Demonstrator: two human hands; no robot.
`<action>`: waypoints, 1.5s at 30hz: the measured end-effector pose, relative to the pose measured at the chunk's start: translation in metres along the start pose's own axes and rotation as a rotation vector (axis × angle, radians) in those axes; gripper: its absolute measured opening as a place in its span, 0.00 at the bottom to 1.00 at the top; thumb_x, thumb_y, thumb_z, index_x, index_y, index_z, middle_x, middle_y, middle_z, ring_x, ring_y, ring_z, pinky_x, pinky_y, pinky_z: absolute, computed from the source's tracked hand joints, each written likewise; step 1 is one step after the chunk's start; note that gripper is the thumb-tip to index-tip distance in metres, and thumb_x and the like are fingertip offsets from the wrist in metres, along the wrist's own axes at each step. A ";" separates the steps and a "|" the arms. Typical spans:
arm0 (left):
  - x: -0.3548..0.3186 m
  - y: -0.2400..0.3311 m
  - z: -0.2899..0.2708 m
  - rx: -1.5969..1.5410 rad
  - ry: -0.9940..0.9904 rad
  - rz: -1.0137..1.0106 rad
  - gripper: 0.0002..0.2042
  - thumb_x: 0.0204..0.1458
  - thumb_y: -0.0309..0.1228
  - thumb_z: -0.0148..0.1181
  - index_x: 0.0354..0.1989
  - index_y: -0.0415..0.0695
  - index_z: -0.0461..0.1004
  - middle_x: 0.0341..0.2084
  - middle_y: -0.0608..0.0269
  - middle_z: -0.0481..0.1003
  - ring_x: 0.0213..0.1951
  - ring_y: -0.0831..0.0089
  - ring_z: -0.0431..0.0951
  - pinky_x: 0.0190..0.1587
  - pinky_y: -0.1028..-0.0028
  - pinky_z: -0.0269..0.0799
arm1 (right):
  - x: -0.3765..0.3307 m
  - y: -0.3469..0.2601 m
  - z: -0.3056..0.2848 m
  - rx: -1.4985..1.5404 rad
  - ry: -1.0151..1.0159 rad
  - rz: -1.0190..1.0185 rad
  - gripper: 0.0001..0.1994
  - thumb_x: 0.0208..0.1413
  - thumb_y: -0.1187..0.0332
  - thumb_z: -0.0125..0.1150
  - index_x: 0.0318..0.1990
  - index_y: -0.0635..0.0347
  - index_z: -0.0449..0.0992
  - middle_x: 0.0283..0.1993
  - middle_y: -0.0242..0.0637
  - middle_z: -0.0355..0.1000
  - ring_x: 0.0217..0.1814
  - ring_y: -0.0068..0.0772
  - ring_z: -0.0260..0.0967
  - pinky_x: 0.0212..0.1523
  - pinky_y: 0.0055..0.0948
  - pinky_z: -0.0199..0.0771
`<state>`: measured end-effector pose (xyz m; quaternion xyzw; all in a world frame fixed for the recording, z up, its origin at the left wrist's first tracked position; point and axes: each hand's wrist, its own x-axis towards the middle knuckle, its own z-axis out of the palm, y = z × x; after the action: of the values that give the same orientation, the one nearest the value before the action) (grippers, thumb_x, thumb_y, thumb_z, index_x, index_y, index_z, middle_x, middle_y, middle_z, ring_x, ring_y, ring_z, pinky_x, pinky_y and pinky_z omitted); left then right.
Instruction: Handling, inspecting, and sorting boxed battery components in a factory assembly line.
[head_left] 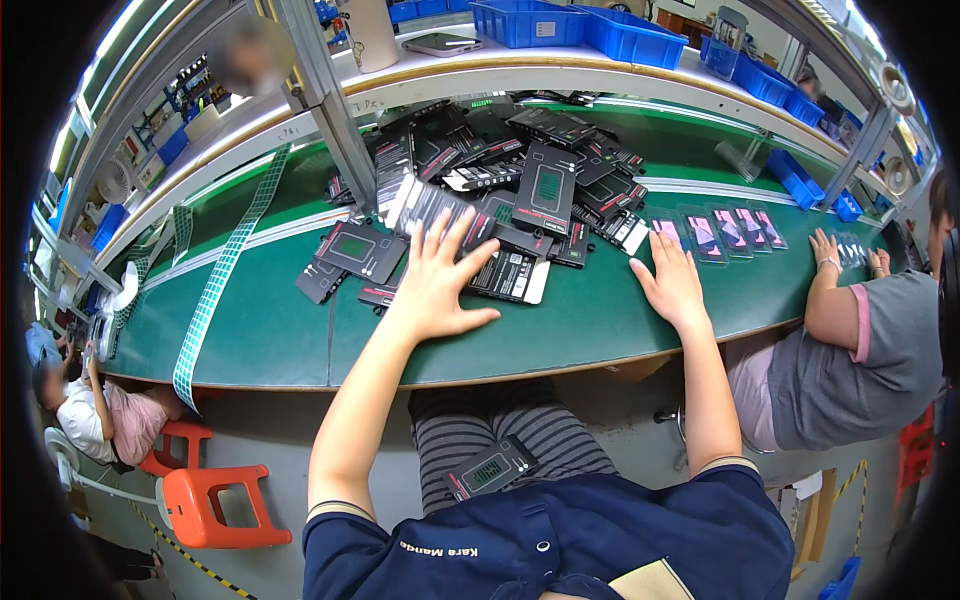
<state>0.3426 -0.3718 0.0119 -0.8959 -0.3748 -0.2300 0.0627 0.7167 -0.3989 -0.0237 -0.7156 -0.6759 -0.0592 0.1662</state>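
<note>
My left hand [440, 285] is spread wide over the near edge of a heap of flat black retail boxes [546, 188]. Its fingertips reach a box with a white printed side [430, 208], and nothing is gripped. To the right of the heap, my right hand [670, 282] lies with fingers stretched out on the green tabletop [590, 325], also holding nothing. Left of my left hand sits a black box [360, 247] with a green panel on its front. Another such box [490, 468] rests on my lap.
Pink-and-dark flat packs [735, 232] lie in a row beyond my right hand. A co-worker [850, 350] handles small items at the right. A strip of green-and-white labels [228, 280] crosses the table's left side. A metal post [345, 150] and a shelf with blue bins [530, 25] stand behind.
</note>
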 end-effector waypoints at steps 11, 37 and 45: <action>-0.178 0.154 0.057 -0.017 -0.452 -0.317 0.49 0.43 0.67 0.59 0.66 0.39 0.61 0.56 0.43 0.67 0.63 0.45 0.61 0.65 0.46 0.52 | -0.092 -0.013 -0.019 0.105 0.231 0.255 0.22 0.53 0.57 0.66 0.55 0.49 0.76 0.61 0.56 0.62 0.66 0.57 0.55 0.63 0.54 0.54; 0.011 0.067 -0.041 -0.445 -0.311 0.000 0.16 0.55 0.29 0.55 0.52 0.38 0.74 0.34 0.41 0.77 0.38 0.48 0.79 0.42 0.59 0.75 | -0.084 -0.034 -0.016 0.393 0.271 0.141 0.18 0.33 0.62 0.69 0.35 0.56 0.75 0.52 0.36 0.72 0.56 0.45 0.64 0.57 0.42 0.63; -0.029 0.086 0.000 -0.196 -0.086 0.042 0.35 0.46 0.50 0.68 0.59 0.40 0.71 0.55 0.53 0.68 0.54 0.53 0.70 0.58 0.58 0.64 | -0.093 -0.064 -0.021 0.665 0.076 -0.180 0.18 0.32 0.68 0.73 0.35 0.58 0.76 0.57 0.43 0.71 0.58 0.49 0.64 0.59 0.41 0.66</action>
<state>0.3848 -0.4512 0.0041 -0.9144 -0.3342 -0.2254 -0.0367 0.6490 -0.4919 -0.0232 -0.5570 -0.7120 0.1235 0.4093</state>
